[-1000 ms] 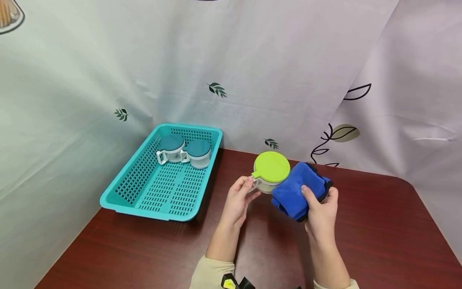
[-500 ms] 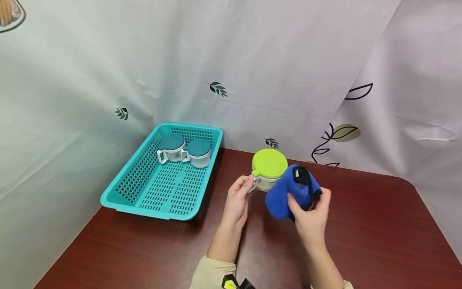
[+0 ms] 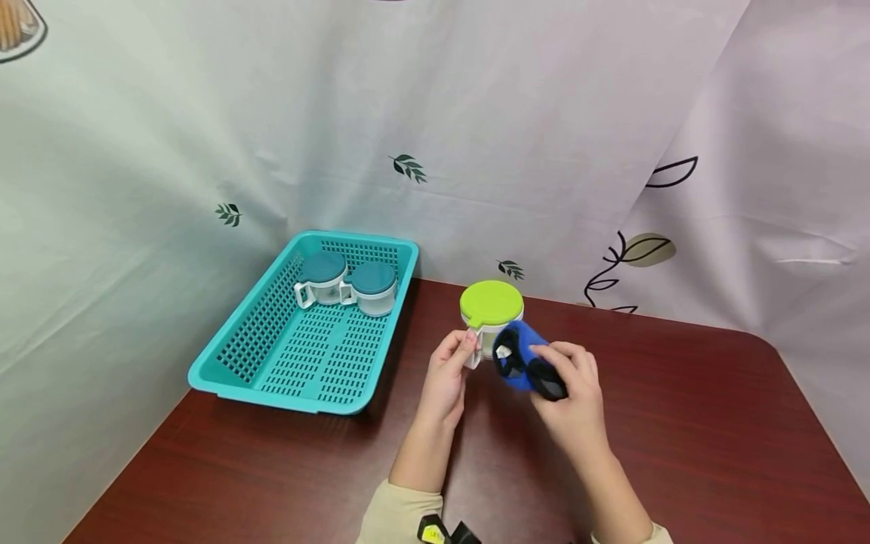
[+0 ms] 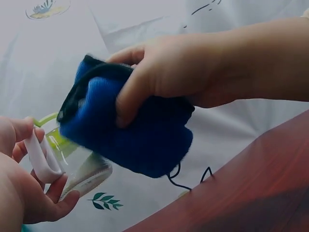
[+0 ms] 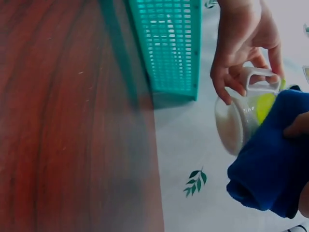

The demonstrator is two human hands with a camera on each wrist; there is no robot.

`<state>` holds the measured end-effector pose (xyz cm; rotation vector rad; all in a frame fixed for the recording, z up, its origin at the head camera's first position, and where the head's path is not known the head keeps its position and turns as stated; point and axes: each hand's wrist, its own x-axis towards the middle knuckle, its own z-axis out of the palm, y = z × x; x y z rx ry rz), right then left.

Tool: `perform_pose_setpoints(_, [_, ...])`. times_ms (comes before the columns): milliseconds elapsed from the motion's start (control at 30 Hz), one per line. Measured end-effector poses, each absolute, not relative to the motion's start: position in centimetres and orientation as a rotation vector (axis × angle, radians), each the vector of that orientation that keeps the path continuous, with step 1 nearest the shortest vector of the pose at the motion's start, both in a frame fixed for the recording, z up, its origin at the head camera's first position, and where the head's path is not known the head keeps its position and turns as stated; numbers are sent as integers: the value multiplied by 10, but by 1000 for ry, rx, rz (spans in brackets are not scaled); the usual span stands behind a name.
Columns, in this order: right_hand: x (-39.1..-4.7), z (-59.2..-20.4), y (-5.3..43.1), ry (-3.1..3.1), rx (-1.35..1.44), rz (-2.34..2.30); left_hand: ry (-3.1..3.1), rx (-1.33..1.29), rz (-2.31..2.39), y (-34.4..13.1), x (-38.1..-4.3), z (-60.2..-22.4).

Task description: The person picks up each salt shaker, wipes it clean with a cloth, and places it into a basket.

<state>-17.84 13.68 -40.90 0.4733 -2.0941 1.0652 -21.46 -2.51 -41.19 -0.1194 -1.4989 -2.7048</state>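
Observation:
A clear seasoning jar (image 3: 491, 304) with a lime-green lid and a white handle is held up over the table. My left hand (image 3: 445, 378) grips it by the handle (image 4: 44, 157), thumb near the lid's tab. A folded blue cloth (image 4: 130, 125) with black edging is pinched in my right hand (image 3: 574, 397), thumb on one face. In the head view the cloth overlaps the jar's right side. From the right wrist view the cloth covers part of the jar (image 5: 231, 126); whether they touch is hard to tell.
A turquoise plastic basket (image 3: 234, 385) stands at the back left of the dark red table (image 3: 707, 423). Inside it, at the far end, are two jars with teal lids (image 3: 323, 266). A pale printed curtain (image 3: 516, 151) hangs behind the table.
The right hand has moved left with the cloth, turning it so its black-edged folds show. The jar has shifted slightly left and its handle has turned toward the front.

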Motion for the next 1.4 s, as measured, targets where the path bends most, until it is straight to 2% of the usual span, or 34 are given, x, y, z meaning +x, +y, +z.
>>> perform_pose_setpoints(267, [-179,-403,134,-1952,686,775,-1672,-187,-2515,-26,-213,-410])
perform_pose_setpoints(500, [-175,-408,134,-2083,704,688,-1658,-241,-2483,-26,-210,-406])
perform_pose_setpoints(767, [-176,-406,130,-1901,673,712,-1715,-346,-2464,-29,-210,-405])
perform_pose_setpoints(1133, [-178,-399,133,-1820,650,769,-1703,-329,-2497,-30,-211,-405])
perform_pose_setpoints(1400, [-184,-406,146,-1936,748,748,-1720,-338,-2492,-35,-212,-404])
